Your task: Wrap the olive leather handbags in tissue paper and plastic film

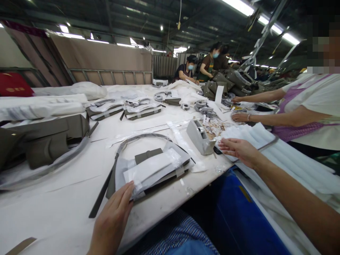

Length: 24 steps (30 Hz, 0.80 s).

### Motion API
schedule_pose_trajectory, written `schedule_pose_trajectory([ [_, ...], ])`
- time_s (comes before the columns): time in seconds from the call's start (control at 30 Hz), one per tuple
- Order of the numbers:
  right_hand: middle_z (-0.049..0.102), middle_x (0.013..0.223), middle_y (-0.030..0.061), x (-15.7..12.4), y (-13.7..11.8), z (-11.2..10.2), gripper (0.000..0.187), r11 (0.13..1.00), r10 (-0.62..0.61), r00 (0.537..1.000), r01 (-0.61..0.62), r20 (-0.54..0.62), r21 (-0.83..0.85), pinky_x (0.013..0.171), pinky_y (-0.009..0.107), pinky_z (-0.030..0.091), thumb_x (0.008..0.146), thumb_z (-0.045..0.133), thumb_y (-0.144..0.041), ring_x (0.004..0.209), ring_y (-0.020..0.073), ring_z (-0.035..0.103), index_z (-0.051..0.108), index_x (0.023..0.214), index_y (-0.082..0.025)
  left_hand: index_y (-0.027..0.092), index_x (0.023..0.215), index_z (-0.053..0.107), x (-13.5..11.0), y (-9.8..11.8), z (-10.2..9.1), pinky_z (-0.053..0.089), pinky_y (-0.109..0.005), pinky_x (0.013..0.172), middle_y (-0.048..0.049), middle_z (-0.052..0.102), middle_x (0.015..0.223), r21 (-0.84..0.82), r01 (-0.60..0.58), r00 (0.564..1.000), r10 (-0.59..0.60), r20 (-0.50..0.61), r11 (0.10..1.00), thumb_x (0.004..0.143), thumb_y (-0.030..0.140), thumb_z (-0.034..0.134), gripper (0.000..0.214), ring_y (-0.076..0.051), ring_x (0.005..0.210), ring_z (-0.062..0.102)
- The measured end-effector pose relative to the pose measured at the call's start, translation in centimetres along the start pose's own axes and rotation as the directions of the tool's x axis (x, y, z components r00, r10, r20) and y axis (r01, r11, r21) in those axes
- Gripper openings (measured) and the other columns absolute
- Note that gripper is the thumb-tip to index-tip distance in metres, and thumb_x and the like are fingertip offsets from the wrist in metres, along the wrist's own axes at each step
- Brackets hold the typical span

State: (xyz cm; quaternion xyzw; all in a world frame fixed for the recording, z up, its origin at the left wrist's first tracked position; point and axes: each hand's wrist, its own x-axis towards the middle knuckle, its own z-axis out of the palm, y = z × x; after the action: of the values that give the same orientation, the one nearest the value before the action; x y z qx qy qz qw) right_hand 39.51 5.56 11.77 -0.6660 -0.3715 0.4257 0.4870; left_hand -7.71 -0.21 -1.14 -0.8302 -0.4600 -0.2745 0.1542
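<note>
A grey-brown handbag (148, 156) lies on the table in front of me, its body partly covered by white paper (154, 168) and clear film. Its handle (143, 136), also wrapped, arches up behind it, and a dark strap (102, 194) sticks out to the left. My left hand (114, 209) grips the near left corner of the wrapped bag, fingers together on top, thumb hidden. Just right of a grey tape dispenser (199, 138), my right hand (240, 152) has its fingertips pinched on a small shiny bit that looks like clear tape.
More wrapped handbags (143, 110) stand farther back, with a larger bag (53, 141) at left. Rolled handle wraps (204, 108) and scraps (215, 128) lie beyond the dispenser. White foam sheets (287, 159) and a blue bin (239, 205) are at right. Co-workers (300, 106) stand around the table.
</note>
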Motion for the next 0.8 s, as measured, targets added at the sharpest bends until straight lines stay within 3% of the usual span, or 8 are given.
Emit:
schedule_pose_trajectory([
  [0.1,0.074,0.089,0.0099,-1.0,3.3,0.1,0.031,0.999,-0.036,0.995,0.034,-0.088,-0.025,0.064,0.020,0.058,0.071,0.084,-0.042,0.077,0.0156,0.068,0.074,0.083,-0.015,0.014,0.137,0.048,0.1,-0.1,-0.1,0.046,-0.035,0.103,-0.0107,0.064,0.130,0.002,-0.005,1.000,0.005,0.000,1.000,0.100,0.023,0.039,0.039,-0.023,0.115,0.063],
  [0.27,0.071,0.077,0.0050,1.0,7.3,1.2,0.051,0.995,-0.093,0.975,0.086,-0.199,-0.046,0.058,0.021,0.054,0.052,0.089,-0.054,0.068,0.0137,0.064,0.071,0.081,-0.016,0.017,0.136,0.050,0.3,-0.4,-0.6,0.050,-0.032,0.098,-0.0090,0.067,0.127,0.024,0.003,1.000,-0.003,0.025,1.000,0.100,0.026,0.040,0.038,-0.022,0.110,0.066],
  [0.43,0.067,0.069,0.0029,1.9,8.6,0.8,0.048,0.985,-0.135,0.970,0.109,-0.201,-0.134,0.056,0.025,0.051,0.055,0.085,-0.055,0.062,0.0147,0.061,0.069,0.079,-0.018,0.021,0.135,0.050,0.5,-0.9,-0.9,0.054,-0.033,0.092,-0.0074,0.070,0.122,-0.024,0.007,1.000,-0.007,0.019,1.000,0.099,0.027,0.042,0.038,-0.023,0.104,0.070],
  [0.53,0.068,0.072,0.0039,0.2,8.0,0.5,0.041,0.960,-0.196,0.970,0.160,-0.144,-0.231,0.063,0.029,0.053,0.063,0.083,-0.052,0.068,0.0186,0.063,0.070,0.083,-0.019,0.023,0.136,0.050,0.5,-0.9,-0.8,0.055,-0.035,0.091,-0.0067,0.069,0.124,-0.069,0.035,0.999,-0.034,0.022,0.997,0.097,0.028,0.046,0.039,-0.024,0.105,0.069],
  [0.6,0.071,0.078,0.0052,-1.6,7.1,0.8,0.032,0.885,-0.302,0.952,0.264,-0.041,-0.385,0.070,0.033,0.054,0.072,0.077,-0.048,0.073,0.0210,0.065,0.072,0.088,-0.020,0.024,0.135,0.052,0.6,-1.0,-0.7,0.056,-0.035,0.090,-0.0064,0.069,0.123,-0.094,0.052,0.999,-0.050,0.022,0.994,0.096,0.028,0.048,0.039,-0.025,0.105,0.070],
  [0.67,0.073,0.086,0.0065,-3.5,5.9,1.8,0.022,0.718,-0.432,0.889,0.439,0.150,-0.540,0.075,0.034,0.053,0.082,0.071,-0.042,0.078,0.0226,0.067,0.072,0.092,-0.022,0.023,0.133,0.053,0.7,-1.0,-0.8,0.055,-0.036,0.091,-0.0067,0.069,0.124,-0.112,0.057,0.998,-0.053,0.034,0.992,0.094,0.026,0.050,0.038,-0.025,0.106,0.069],
  [0.7,0.073,0.090,0.0066,-4.4,5.2,2.6,0.017,0.617,-0.479,0.834,0.541,0.272,-0.572,0.076,0.034,0.052,0.085,0.068,-0.038,0.080,0.0227,0.067,0.072,0.093,-0.023,0.023,0.132,0.054,0.8,-1.0,-0.9,0.055,-0.035,0.092,-0.0069,0.069,0.124,-0.117,0.058,0.997,-0.053,0.049,0.991,0.093,0.024,0.051,0.039,-0.025,0.106,0.069],
  [0.8,0.073,0.092,0.0060,-6.5,3.1,5.7,0.010,0.396,-0.497,0.601,0.799,0.626,-0.452,0.076,0.031,0.049,0.089,0.064,-0.028,0.083,0.0212,0.067,0.071,0.095,-0.024,0.021,0.130,0.054,1.1,-0.7,-1.5,0.055,-0.035,0.094,-0.0076,0.068,0.124,-0.143,0.089,0.991,-0.073,0.109,0.986,0.090,0.020,0.053,0.040,-0.024,0.110,0.066],
])
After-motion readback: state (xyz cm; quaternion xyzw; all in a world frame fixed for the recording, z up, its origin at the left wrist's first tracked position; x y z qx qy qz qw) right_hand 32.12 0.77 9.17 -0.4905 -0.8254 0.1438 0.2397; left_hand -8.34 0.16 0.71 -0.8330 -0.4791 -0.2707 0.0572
